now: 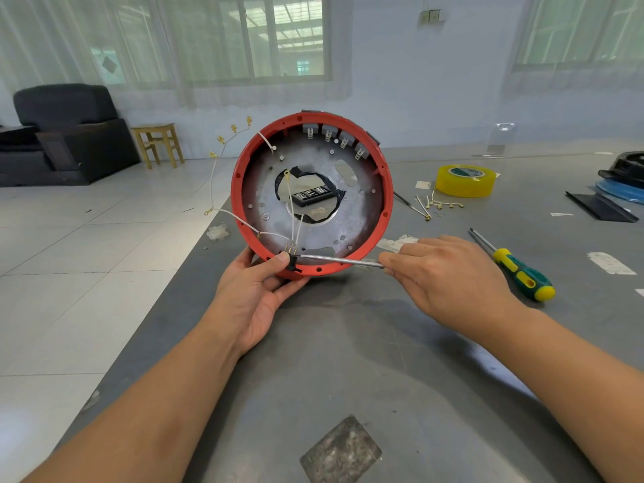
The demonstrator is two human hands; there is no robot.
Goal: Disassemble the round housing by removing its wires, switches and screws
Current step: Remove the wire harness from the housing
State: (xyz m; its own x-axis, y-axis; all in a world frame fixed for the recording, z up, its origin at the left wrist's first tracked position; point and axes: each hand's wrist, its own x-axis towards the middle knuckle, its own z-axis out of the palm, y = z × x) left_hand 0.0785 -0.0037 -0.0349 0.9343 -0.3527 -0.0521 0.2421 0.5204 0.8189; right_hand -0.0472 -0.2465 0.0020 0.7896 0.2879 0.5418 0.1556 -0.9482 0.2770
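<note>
The round red housing stands on its edge on the grey table, its open side facing me, a grey metal plate with a central hole inside. My left hand grips its bottom rim, thumb on a black switch with brass terminals. White wires with brass lugs trail from that switch out past the left rim. Several switches sit along the top inner rim. My right hand grips a metal screwdriver shaft, whose tip touches the black switch.
A green and yellow screwdriver lies right of my right hand. Removed wires, a yellow tape roll and dark parts lie farther right. A black bit case shows through the plate's hole. The table edge runs along the left.
</note>
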